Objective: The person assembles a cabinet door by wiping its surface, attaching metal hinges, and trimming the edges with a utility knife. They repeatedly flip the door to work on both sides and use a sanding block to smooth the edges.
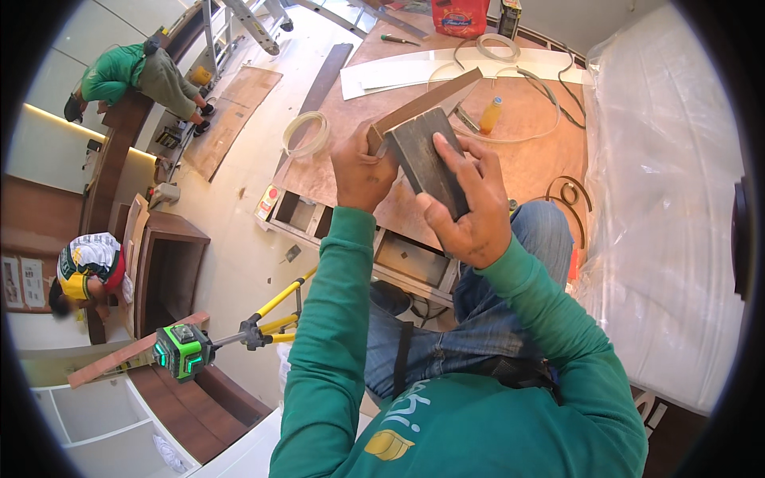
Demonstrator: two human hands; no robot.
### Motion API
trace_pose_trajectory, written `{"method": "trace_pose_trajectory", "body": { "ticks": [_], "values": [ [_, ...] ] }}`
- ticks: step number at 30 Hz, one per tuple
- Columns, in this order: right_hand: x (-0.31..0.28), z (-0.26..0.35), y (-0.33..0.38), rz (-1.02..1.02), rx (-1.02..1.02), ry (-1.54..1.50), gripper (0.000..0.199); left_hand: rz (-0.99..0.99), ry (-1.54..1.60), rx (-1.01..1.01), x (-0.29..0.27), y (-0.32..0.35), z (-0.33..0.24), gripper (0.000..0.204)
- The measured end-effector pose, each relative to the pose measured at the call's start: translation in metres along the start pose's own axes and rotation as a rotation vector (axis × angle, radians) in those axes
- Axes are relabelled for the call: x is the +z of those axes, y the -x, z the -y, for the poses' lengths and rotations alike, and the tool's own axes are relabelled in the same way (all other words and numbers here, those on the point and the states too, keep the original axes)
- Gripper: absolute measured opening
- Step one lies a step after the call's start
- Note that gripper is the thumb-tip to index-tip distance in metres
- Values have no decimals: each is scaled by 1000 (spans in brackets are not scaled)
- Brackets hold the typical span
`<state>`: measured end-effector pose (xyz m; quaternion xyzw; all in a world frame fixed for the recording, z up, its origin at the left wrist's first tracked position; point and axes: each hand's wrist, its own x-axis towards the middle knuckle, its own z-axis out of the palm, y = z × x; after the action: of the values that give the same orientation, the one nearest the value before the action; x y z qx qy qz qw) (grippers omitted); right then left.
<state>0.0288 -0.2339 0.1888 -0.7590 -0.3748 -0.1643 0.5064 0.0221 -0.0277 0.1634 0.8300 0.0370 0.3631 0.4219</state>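
Note:
My left hand (362, 169) is closed around the near end of a brown wooden board (428, 102), which slants up and away to the right above the worktable (526, 163). In my right hand (476, 215) is a dark rectangular sanding block (425, 155), gripped with the thumb on its near edge and fingers along its right side. The block lies against or just in front of the board; whether they touch, I cannot tell. On the worktable behind them are a small bottle of amber liquid (490, 117) and long white strips (446, 70).
Coiled edge banding (306, 134) and a screwdriver (398, 39) lie on the worktable. A green laser level (183, 350) on a yellow tripod stands left. A plastic-wrapped piece (661, 207) rises at right. Two co-workers (163, 76) bend over at left, near a ladder (251, 25).

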Motion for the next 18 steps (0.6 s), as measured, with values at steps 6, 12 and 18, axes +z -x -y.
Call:
{"method": "trace_pose_trajectory", "body": {
  "ticks": [6,12,18],
  "values": [
    [27,-13,-40,-105,-106,56,71,-15,133,41,9,5,-1,29],
    [48,-25,-124,-197,-131,138,71,-5,25,-46,12,8,-10,30],
    [-7,-7,-39,-75,-71,33,71,2,39,-61,5,4,-6,29]
  ]
}}
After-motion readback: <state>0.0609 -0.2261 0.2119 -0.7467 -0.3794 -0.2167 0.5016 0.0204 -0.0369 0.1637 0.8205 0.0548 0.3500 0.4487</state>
